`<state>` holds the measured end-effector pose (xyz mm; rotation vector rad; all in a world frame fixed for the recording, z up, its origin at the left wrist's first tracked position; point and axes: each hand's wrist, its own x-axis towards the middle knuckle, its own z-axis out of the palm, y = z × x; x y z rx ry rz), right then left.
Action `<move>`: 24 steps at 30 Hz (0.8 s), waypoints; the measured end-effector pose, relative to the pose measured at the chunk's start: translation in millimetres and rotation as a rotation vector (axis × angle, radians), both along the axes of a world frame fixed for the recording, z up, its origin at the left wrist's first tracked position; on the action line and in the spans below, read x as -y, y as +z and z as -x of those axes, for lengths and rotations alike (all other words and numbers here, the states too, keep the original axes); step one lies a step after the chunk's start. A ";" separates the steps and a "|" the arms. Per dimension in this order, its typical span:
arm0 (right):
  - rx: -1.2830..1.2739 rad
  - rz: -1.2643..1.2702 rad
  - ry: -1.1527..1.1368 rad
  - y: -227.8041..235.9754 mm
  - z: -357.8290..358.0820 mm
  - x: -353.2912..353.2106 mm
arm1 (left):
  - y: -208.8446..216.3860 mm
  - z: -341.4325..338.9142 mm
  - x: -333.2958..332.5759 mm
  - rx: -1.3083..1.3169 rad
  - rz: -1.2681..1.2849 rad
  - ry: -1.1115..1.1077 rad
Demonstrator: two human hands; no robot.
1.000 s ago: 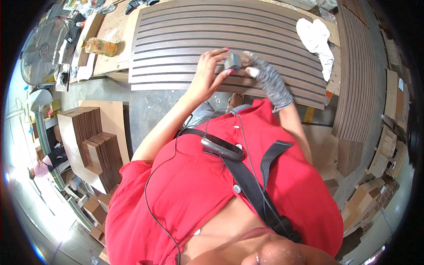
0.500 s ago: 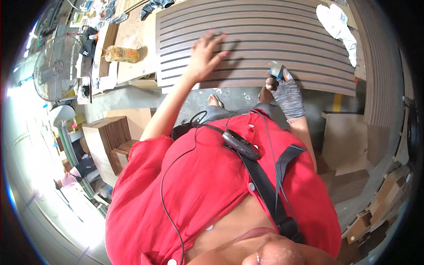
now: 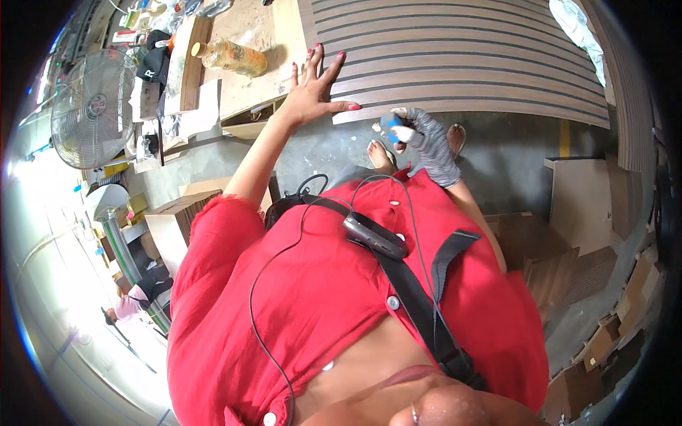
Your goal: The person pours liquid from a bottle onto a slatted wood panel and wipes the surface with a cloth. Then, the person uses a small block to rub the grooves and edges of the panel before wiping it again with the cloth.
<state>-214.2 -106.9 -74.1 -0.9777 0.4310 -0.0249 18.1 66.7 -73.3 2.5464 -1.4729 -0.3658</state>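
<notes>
A wood-grain panel (image 3: 462,60) with dark parallel grooves lies flat before me. My left hand (image 3: 312,96) is bare and spread open at the panel's left end, fingers stretched across the edge there. At the panel's near edge is my right hand (image 3: 428,145), in a grey knitted glove with bare fingertips. It is closed on a small blue tool (image 3: 390,123), whose exact kind I cannot make out. Left of my left hand, a bottle (image 3: 234,58) of yellowish liquid with a yellow cap lies on the worktable (image 3: 280,35).
A standing fan (image 3: 94,106) is at the far left, with stacked boards (image 3: 170,227) nearer me. White cloth (image 3: 581,35) lies at the panel's far right. Boards (image 3: 582,206) lean on the right. Another person (image 3: 135,299) in pink is at the left.
My left hand has gone from the panel's middle left to its left end. My right hand with the blue tool has shifted left along the near edge. The view has moved left.
</notes>
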 end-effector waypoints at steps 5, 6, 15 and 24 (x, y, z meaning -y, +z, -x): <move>0.042 1.015 -0.166 -11.6 -16.1 -50.9 | -9.3 -2.5 -4.2 -0.039 0.072 0.001; 0.089 1.155 -0.191 -9.5 -19.3 -57.1 | -11.3 -2.7 -3.8 -0.048 0.080 0.003; 0.179 1.273 -0.147 -29.2 -55.9 -104.0 | -17.6 -4.6 -3.6 -0.052 0.144 -0.005; -0.048 1.436 -0.244 -31.2 -34.2 -82.8 | -16.6 -3.9 -3.7 -0.058 0.116 0.005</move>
